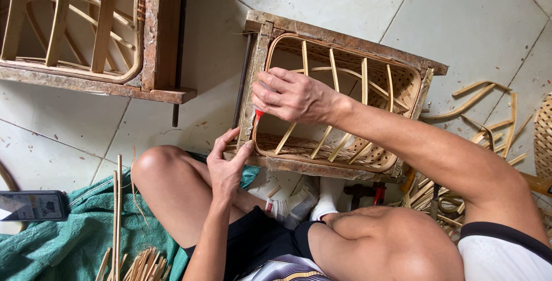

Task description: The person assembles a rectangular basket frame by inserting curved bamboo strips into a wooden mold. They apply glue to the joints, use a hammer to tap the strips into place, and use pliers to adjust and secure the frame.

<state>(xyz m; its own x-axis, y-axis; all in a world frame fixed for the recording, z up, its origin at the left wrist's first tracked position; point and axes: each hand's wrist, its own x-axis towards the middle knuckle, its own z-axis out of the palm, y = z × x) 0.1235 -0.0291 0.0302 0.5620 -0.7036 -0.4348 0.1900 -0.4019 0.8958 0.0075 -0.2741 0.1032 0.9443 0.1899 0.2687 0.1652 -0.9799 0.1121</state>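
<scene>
- The bamboo basket (339, 108) sits inside a worn wooden frame (368, 42), which lies on the pale tiled floor (471, 11) just in front of the person's knees.
- Around the frame the floor is open at the top and at the upper right; at the left only a narrow strip of tiles separates it from a second wooden frame (164, 34), which holds another bamboo piece.
- The right hand (290, 94) is closed around a small tool with a red handle (259, 112); the tip is hidden, but it points down at the left rim of the basket.
- The left hand (227, 163) is just below, its fingers spread and touching the near left corner of the frame; it grips nothing.
- So the basket rim lies between both hands, touching the left one.
- Loose bamboo strips (489, 114) lie at the right, and more strips (138, 261) on the green cloth (69, 241) at the lower left.
- A phone (33, 205) rests at the left edge of this cloth.
</scene>
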